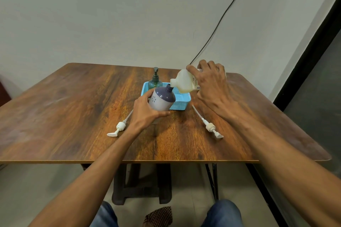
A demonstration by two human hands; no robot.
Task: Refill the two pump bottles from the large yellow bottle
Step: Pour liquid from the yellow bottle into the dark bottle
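Large yellow bottle (184,83), pale and cap-free, is held tipped on its side above the far middle of a wooden table (73,108), its open mouth pointing left and touching the neck of a smaller bottle. The person's right hand (210,84) grasps it from above, fingers wrapped over its labelled body. The left hand (145,111) grips a round lilac pump bottle (160,100) with a dark purple shoulder, lifted off the table and tilted so that its open neck meets the yellow bottle's mouth. Whether liquid is flowing cannot be told. Just behind both bottles sits a light blue basket (181,104), and a green pump bottle (155,81) with its dark pump still on stands upright in the basket's far left corner. Two white pump heads with long tubes lie flat on the table, one (120,127) beside the left wrist, the other (210,125) under the right forearm. A black cable (222,17) runs down the wall behind.
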